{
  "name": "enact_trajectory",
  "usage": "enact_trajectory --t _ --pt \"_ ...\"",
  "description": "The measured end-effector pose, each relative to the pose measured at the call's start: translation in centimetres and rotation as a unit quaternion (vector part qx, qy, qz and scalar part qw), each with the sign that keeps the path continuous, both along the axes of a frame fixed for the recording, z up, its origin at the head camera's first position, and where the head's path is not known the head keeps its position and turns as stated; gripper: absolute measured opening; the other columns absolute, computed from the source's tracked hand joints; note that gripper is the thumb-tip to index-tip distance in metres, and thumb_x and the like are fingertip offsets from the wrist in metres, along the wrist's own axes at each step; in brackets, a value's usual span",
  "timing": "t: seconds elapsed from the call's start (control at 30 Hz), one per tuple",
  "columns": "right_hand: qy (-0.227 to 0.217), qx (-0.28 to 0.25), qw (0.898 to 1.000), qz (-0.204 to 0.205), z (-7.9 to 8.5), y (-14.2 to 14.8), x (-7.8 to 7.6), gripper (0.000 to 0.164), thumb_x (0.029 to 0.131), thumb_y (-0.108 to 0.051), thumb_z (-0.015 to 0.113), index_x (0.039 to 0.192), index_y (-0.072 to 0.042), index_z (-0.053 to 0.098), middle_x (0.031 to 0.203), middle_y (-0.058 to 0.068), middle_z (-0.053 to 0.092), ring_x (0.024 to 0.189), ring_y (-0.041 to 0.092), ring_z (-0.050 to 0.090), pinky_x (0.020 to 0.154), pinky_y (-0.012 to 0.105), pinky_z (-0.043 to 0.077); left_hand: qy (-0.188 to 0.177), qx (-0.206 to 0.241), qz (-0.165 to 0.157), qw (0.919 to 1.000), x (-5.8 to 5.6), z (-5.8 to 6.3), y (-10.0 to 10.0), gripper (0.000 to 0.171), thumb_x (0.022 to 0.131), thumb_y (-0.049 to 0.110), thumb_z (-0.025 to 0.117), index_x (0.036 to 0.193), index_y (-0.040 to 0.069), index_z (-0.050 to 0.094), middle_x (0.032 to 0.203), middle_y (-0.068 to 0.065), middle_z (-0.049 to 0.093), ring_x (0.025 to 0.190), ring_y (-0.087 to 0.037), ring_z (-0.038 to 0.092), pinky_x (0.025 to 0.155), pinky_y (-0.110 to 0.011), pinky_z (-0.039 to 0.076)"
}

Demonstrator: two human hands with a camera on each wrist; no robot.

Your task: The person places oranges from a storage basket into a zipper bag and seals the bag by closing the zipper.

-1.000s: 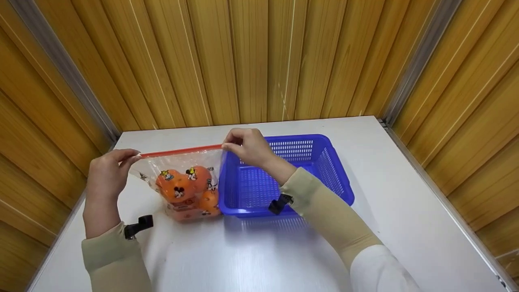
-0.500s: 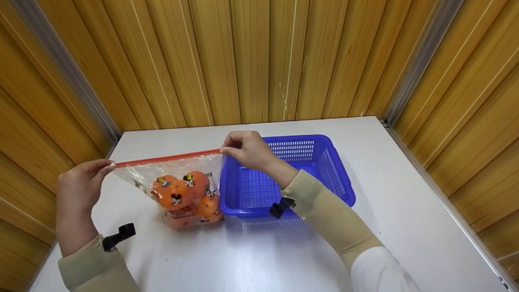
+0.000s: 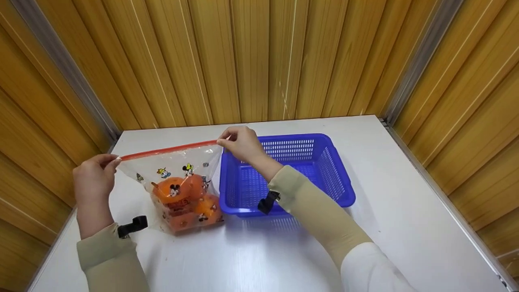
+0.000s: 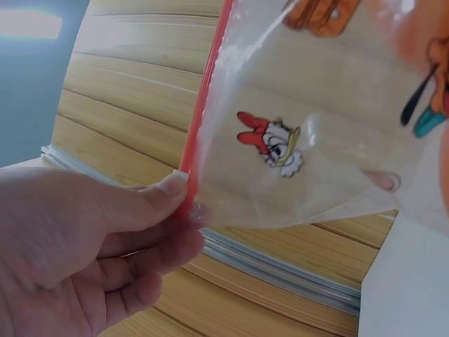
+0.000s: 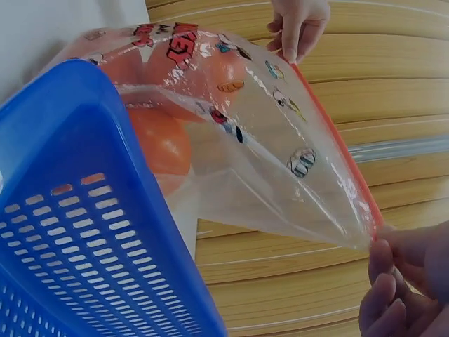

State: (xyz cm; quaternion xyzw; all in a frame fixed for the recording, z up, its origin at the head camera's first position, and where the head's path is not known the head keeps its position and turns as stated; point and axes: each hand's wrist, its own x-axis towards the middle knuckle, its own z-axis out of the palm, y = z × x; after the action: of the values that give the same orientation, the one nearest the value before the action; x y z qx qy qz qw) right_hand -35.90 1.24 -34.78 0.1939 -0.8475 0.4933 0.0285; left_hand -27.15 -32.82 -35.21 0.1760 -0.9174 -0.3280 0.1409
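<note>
A clear zip bag [image 3: 178,166] printed with cartoon characters stands at the left of the table, its red zip strip [image 3: 170,150] stretched taut along the top. Several round orange things [image 3: 209,207], perhaps oranges, lie in its lower part. My left hand [image 3: 95,178] pinches the strip's left end between thumb and fingers; a small white piece [image 4: 181,174] shows at the thumb tip. At the other end, my right hand [image 3: 243,146] pinches the bag's right top corner, above the basket's left rim. The strip looks pressed together, though I cannot tell for certain.
A blue plastic basket [image 3: 284,210] with slotted walls stands right beside the bag, under my right forearm. White tabletop [image 3: 251,259] lies in front. Wood-patterned walls [image 3: 251,61] enclose the table at the back and both sides.
My left hand swung left and down along the strip's side, then came partly back right and up. My right hand shifted slightly left and up. More of the bag's upper film now shows above the contents.
</note>
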Motion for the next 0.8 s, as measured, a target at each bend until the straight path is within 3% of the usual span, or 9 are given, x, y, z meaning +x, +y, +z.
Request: enact_trajectory --t 0.13,0.27,0.37,0.47,0.57,0.67,0.8 --pt "-0.064 -0.012 0.998 0.003 -0.2 -0.2 -0.2 0.015 0.099 -0.015 0.069 0.109 -0.006 0.077 0.093 0.013 0.079 0.064 0.014 0.066 0.052 0.017 0.049 -0.017 0.053 0.023 0.9982 -1.5 -0.8 0.4 0.041 0.108 0.026 0.054 0.141 0.002 0.061 0.132 -0.025 0.065 0.106 -0.034 0.069 0.057 -0.009 0.047" --pt "-0.097 0.001 0.995 0.001 -0.4 0.1 -0.3 0.026 0.099 -0.013 0.069 0.124 -0.008 0.072 0.105 0.014 0.078 0.068 0.021 0.07 0.059 0.023 0.058 -0.021 0.083 0.04 0.9955 -2.8 -1.5 1.0 0.041 0.108 0.025 0.053 0.142 0.003 0.06 0.134 -0.024 0.065 0.112 -0.034 0.07 0.061 -0.008 0.048" --pt "-0.104 0.001 0.995 0.003 -0.5 0.6 -0.4 0.031 0.098 -0.012 0.068 0.128 -0.005 0.068 0.113 0.017 0.075 0.073 0.025 0.072 0.064 0.027 0.062 -0.021 0.093 0.052 0.9941 -3.8 -2.0 1.5 0.04 0.108 0.024 0.052 0.142 0.003 0.06 0.133 -0.023 0.066 0.117 -0.036 0.068 0.077 -0.02 0.058" --pt "-0.099 0.002 0.995 0.001 -0.5 1.4 -0.6 0.028 0.098 -0.01 0.066 0.125 -0.003 0.069 0.114 0.019 0.074 0.072 0.023 0.071 0.065 0.028 0.062 -0.019 0.098 0.061 0.9931 -4.7 -2.6 1.8 0.041 0.109 0.023 0.051 0.142 0.002 0.059 0.134 -0.024 0.065 0.12 -0.037 0.066 0.093 -0.036 0.061" --pt "-0.095 0.009 0.995 -0.006 -0.5 2.1 -0.9 0.025 0.098 -0.011 0.065 0.121 -0.003 0.071 0.112 0.018 0.074 0.067 0.013 0.065 0.062 0.024 0.06 -0.006 0.086 0.068 0.994 -5.4 -3.2 2.2 0.041 0.108 0.022 0.049 0.14 -0.003 0.059 0.133 -0.027 0.064 0.12 -0.039 0.064 0.098 -0.043 0.059" --pt "-0.092 0.011 0.996 -0.016 -0.8 2.9 -1.2 0.024 0.097 -0.01 0.065 0.119 -0.003 0.072 0.11 0.018 0.074 0.067 0.011 0.064 0.062 0.023 0.06 -0.01 0.072 0.057 0.9957 -5.9 -3.6 2.6 0.046 0.107 0.02 0.046 0.144 -0.008 0.052 0.136 -0.031 0.06 0.124 -0.043 0.061 0.105 -0.051 0.055" --pt "-0.093 0.01 0.995 -0.027 -1.1 4.1 -1.8 0.024 0.098 -0.009 0.064 0.119 -0.002 0.071 0.111 0.018 0.073 0.073 0.013 0.066 0.068 0.027 0.063 -0.031 0.06 0.02 0.9975 -6.3 -3.6 2.9 0.064 0.105 0.02 0.048 0.158 -0.009 0.026 0.154 -0.036 0.041 0.142 -0.047 0.047 0.118 -0.055 0.043"
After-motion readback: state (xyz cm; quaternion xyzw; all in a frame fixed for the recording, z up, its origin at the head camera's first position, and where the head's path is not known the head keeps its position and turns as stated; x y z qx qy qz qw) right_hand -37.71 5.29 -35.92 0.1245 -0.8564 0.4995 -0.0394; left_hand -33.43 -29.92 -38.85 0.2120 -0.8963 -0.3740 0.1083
